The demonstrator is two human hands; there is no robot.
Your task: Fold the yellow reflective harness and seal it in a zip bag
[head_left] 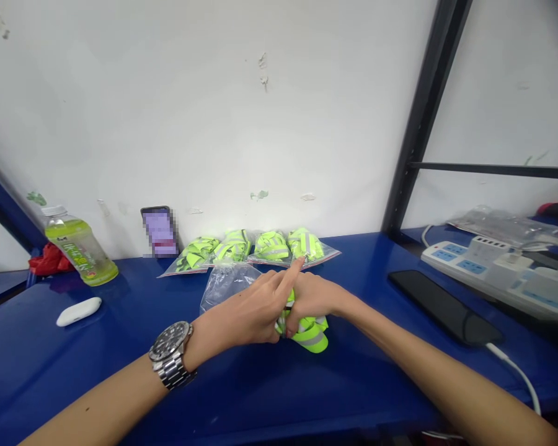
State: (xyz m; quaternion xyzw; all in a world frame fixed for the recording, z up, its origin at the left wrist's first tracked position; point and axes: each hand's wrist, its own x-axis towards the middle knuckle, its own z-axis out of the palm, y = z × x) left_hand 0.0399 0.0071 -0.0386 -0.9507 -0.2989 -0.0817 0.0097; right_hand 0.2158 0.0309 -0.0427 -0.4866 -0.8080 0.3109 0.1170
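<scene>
Gripping vest [312, 334] — bottle [80, 246] label unreadable.

The left hand [251, 310] and right hand [314, 297] cover most of the neon-yellow folded piece [312, 334]; only its end at five o'clock shows. The standing phone [160, 231] at ten o'clock has a blurred-out screen. The red cloth [49, 260] sits partly behind the bottle [79, 244]. At three o'clock, the power strip [497, 272] runs off the picture's edge. The bottle's label print is too small to read.
</scene>
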